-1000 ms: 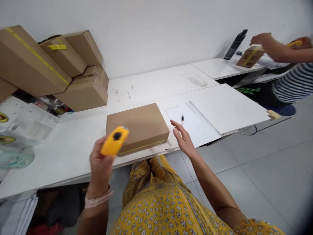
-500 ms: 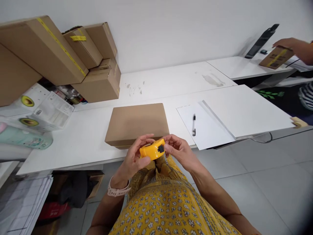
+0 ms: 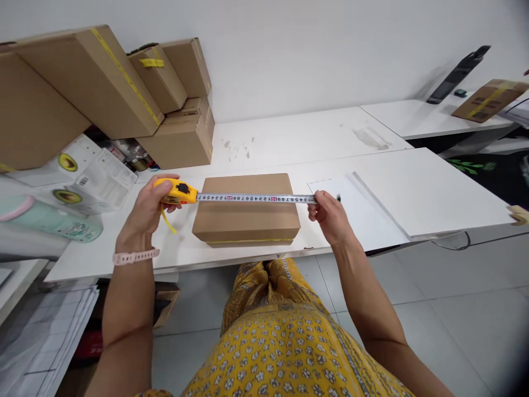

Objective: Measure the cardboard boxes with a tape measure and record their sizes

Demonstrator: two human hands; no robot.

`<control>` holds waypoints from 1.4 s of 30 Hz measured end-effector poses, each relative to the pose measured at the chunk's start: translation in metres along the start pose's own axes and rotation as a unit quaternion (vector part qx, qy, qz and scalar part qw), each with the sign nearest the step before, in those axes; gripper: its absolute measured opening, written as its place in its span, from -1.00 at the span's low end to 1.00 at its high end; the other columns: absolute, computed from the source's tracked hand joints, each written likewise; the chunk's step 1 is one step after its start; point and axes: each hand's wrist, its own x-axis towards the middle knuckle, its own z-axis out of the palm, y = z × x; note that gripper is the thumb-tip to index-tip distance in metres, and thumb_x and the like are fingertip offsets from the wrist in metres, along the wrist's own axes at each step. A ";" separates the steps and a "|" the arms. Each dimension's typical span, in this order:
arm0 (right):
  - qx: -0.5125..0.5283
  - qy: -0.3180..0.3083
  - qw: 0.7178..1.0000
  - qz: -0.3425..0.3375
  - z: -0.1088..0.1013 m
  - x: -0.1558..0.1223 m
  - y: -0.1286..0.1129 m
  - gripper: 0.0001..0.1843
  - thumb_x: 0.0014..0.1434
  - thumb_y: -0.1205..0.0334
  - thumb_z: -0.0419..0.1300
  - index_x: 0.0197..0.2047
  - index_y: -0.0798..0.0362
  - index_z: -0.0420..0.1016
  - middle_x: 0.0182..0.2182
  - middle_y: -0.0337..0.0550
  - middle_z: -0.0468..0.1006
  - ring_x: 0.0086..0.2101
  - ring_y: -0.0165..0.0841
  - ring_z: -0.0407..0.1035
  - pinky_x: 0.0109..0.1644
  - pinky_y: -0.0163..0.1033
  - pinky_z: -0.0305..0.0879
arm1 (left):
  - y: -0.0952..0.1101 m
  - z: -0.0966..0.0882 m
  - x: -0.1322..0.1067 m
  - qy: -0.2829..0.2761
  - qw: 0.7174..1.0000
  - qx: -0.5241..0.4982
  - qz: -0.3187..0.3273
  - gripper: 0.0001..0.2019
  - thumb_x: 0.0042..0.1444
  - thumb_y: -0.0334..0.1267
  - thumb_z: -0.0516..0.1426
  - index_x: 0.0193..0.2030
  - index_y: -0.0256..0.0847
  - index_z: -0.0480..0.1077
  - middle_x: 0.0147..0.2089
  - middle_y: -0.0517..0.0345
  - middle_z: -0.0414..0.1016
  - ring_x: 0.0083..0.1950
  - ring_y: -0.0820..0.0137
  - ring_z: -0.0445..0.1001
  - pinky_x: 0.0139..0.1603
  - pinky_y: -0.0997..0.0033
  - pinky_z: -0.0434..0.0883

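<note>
A flat brown cardboard box [image 3: 248, 218] lies on the white table [image 3: 289, 138] in front of me. My left hand [image 3: 149, 207] grips the yellow tape measure case [image 3: 177, 191] just left of the box. The white tape blade [image 3: 256, 198] stretches across above the box top. My right hand [image 3: 328, 215] pinches the blade's end just past the box's right side, over a white sheet of paper [image 3: 363, 212]. A black pen tip [image 3: 338, 197] shows beside my right fingers.
Stacked cardboard boxes [image 3: 103, 82] lean at the back left. White printed cartons [image 3: 82, 176] and a mint-green bottle [image 3: 49, 223] lie on the left. Another taped box [image 3: 487, 99] and a black device [image 3: 457, 74] sit on the far right table. Papers [image 3: 37, 342] lie low left.
My hands have moved apart from in front of my body, pulling the tape out. The case went left and the blade end right, spanning the box. The other person's hand left view.
</note>
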 end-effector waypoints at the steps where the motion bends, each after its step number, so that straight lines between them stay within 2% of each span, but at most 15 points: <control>1: -0.007 0.000 1.000 0.013 -0.001 0.006 0.008 -0.39 -0.05 -0.34 0.42 -0.47 -0.03 0.24 -0.55 -0.34 0.30 -0.53 -0.48 0.14 -0.48 -0.32 0.13 | -0.007 -0.009 0.009 -0.003 1.000 0.009 -0.020 -0.54 0.06 0.11 0.29 -0.06 -0.20 0.47 -0.33 0.20 0.55 -0.46 0.45 0.41 -0.55 0.48 0.15; 4: -0.023 -0.014 0.999 0.045 0.003 0.015 0.030 -0.36 -0.05 -0.38 0.39 -0.50 -0.02 0.23 -0.56 -0.34 0.30 -0.52 -0.48 0.15 -0.45 -0.32 0.13 | -0.027 -0.027 0.022 -0.010 0.997 0.026 -0.067 -0.51 0.01 0.16 0.31 -0.11 -0.21 0.49 -0.33 0.16 0.57 -0.45 0.44 0.42 -0.55 0.48 0.19; 8: -0.046 -0.006 0.998 0.050 0.014 0.020 0.038 -0.35 -0.08 -0.40 0.38 -0.49 -0.03 0.21 -0.57 -0.36 0.30 -0.50 -0.46 0.17 -0.43 -0.31 0.14 | -0.042 -0.035 0.016 -0.014 0.995 0.023 -0.099 -0.42 -0.05 0.19 0.34 -0.05 -0.25 0.52 -0.25 0.04 0.62 -0.38 0.38 0.50 -0.50 0.48 0.36; 11: -0.087 0.001 0.995 0.044 0.019 0.024 0.035 -0.38 -0.06 -0.37 0.38 -0.46 -0.03 0.22 -0.56 -0.37 0.28 -0.50 -0.46 0.16 -0.43 -0.32 0.13 | -0.045 -0.032 0.007 -0.034 0.993 0.004 -0.114 -0.41 -0.05 0.19 0.35 -0.04 -0.26 0.54 -0.16 -0.03 0.64 -0.32 0.32 0.57 -0.43 0.43 0.51; 13: -0.107 0.017 0.993 0.036 0.022 0.027 0.034 -0.42 -0.04 -0.34 0.38 -0.42 -0.04 0.26 -0.53 -0.37 0.29 -0.48 -0.45 0.17 -0.44 -0.32 0.12 | -0.045 -0.028 0.003 -0.048 0.992 -0.015 -0.113 -0.41 -0.02 0.17 0.34 0.00 -0.26 0.53 -0.10 -0.05 0.65 -0.23 0.26 0.61 -0.30 0.32 0.61; 15: -0.104 0.037 0.993 0.031 0.024 0.030 0.035 -0.45 -0.07 -0.29 0.40 -0.34 -0.05 0.32 -0.48 -0.35 0.35 -0.44 -0.43 0.22 -0.41 -0.32 0.16 | -0.044 -0.024 0.001 -0.059 0.992 -0.027 -0.111 -0.42 0.02 0.14 0.33 0.03 -0.28 0.52 -0.07 -0.05 0.65 -0.15 0.21 0.64 -0.17 0.20 0.65; 18: -0.071 0.053 0.995 0.043 0.025 0.036 0.036 -0.44 -0.14 -0.24 0.44 -0.26 -0.04 0.38 -0.39 -0.31 0.45 -0.37 -0.40 0.32 -0.33 -0.30 0.25 | -0.043 -0.018 -0.002 -0.068 0.991 -0.040 -0.111 -0.40 0.03 0.15 0.33 0.05 -0.29 0.51 -0.05 -0.07 0.65 -0.11 0.18 0.65 -0.12 0.14 0.66; 21: -0.060 0.072 0.994 0.048 0.016 0.043 0.033 -0.46 -0.17 -0.20 0.45 -0.29 -0.03 0.40 -0.38 -0.29 0.49 -0.37 -0.38 0.35 -0.32 -0.27 0.28 | -0.043 -0.004 -0.009 -0.069 0.990 -0.051 -0.109 -0.38 0.01 0.17 0.35 0.03 -0.30 0.51 -0.06 -0.10 0.66 -0.10 0.14 0.67 -0.14 0.13 0.67; 24: -0.070 0.087 0.992 0.053 -0.002 0.050 0.024 -0.46 -0.23 -0.15 0.50 -0.32 -0.02 0.42 -0.38 -0.28 0.51 -0.39 -0.39 0.36 -0.34 -0.27 0.28 | -0.042 0.016 -0.016 -0.075 0.989 -0.064 -0.107 -0.37 -0.04 0.21 0.37 -0.04 -0.33 0.50 -0.09 -0.16 0.68 -0.13 0.10 0.68 -0.17 0.11 0.67; 29: -0.068 0.110 0.989 0.074 -0.029 0.055 0.012 -0.43 -0.35 -0.07 0.57 -0.34 0.00 0.45 -0.41 -0.27 0.53 -0.43 -0.41 0.35 -0.43 -0.30 0.24 | -0.038 0.040 -0.016 -0.119 0.983 -0.076 -0.114 -0.36 -0.05 0.25 0.38 -0.10 -0.33 0.49 -0.13 -0.18 0.68 -0.18 0.14 0.67 -0.24 0.18 0.66; 33: -0.082 0.109 0.987 0.085 -0.033 0.054 0.010 -0.42 -0.34 -0.08 0.57 -0.32 -0.01 0.44 -0.41 -0.26 0.54 -0.46 -0.41 0.35 -0.47 -0.30 0.23 | -0.036 0.035 -0.012 -0.129 0.984 -0.045 -0.118 -0.40 0.02 0.23 0.34 -0.09 -0.33 0.52 -0.16 -0.14 0.68 -0.27 0.23 0.65 -0.28 0.26 0.64; 38: -0.099 0.097 0.988 0.074 -0.033 0.052 0.012 -0.45 -0.27 -0.10 0.53 -0.32 -0.04 0.41 -0.41 -0.24 0.52 -0.47 -0.39 0.35 -0.49 -0.29 0.24 | -0.036 0.024 -0.014 -0.111 0.987 -0.017 -0.112 -0.46 0.05 0.20 0.30 -0.11 -0.31 0.54 -0.12 -0.14 0.68 -0.23 0.21 0.64 -0.31 0.29 0.62; 42: -0.084 0.101 0.988 0.080 -0.032 0.052 0.012 -0.47 -0.27 -0.07 0.54 -0.33 -0.04 0.40 -0.42 -0.25 0.50 -0.47 -0.40 0.34 -0.51 -0.30 0.20 | -0.036 0.027 -0.014 -0.107 0.987 -0.024 -0.116 -0.47 0.04 0.19 0.30 -0.14 -0.31 0.54 -0.16 -0.11 0.68 -0.27 0.25 0.62 -0.35 0.33 0.60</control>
